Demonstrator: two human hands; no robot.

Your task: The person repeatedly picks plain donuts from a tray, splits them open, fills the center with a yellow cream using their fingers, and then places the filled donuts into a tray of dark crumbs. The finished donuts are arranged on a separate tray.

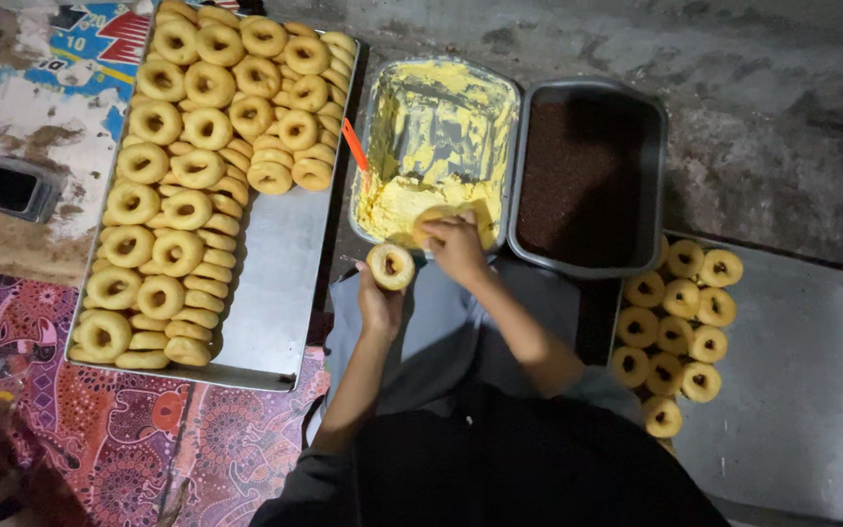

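Note:
My left hand [380, 303] holds one ring doughnut [390, 265] up in front of me, its hole facing the camera. My right hand [456, 244] reaches into the near edge of a metal pan of yellow cream [438, 98] and grips a small flat spreader smeared with cream. An orange-handled tool [355, 146] leans on that pan's left rim. Right of it stands a grey pan of dark brown sprinkles [587, 176].
A large metal tray [275, 283] on the left carries several rows of plain doughnuts [197, 166]. Another tray [792, 371] on the right holds several doughnuts [680, 327]. A patterned cloth [119, 439] covers the floor at lower left.

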